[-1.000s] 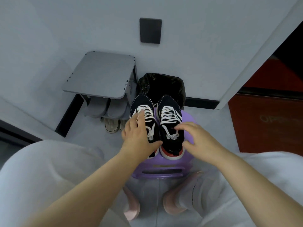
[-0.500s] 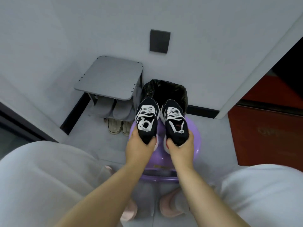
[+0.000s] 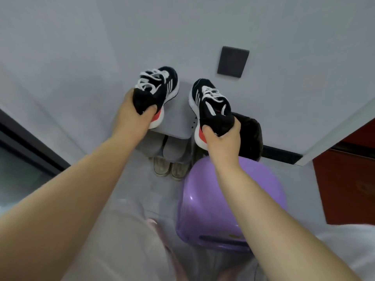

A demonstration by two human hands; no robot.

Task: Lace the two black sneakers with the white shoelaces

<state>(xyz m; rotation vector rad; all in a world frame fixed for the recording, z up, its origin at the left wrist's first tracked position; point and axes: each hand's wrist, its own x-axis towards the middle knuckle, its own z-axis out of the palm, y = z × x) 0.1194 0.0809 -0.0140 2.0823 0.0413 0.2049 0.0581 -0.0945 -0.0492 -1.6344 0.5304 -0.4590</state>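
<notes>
Now the person is holding both shoes up in the air, well apart from the purple stool [image 3: 203, 199]. The left hand [image 3: 132, 116] is gripping one black sneaker [image 3: 162, 88] by its heel, and the right hand [image 3: 220, 138] is gripping the other black sneaker [image 3: 209, 106] in the same way. White shoelaces [image 3: 151, 77] are crossing both tongues, so the lacing is looking finished; whether the ends are tied is not visible.

No words or numbers can be read. The purple stool [image 3: 229, 199] has a small yellowish sticker [image 3: 233, 236], too blurry to read. The red panel [image 3: 349, 185] shows a faint blurry mark. The left black sneaker [image 3: 160, 88] and the right black sneaker [image 3: 211, 102] each have white stripes on the side.
</notes>
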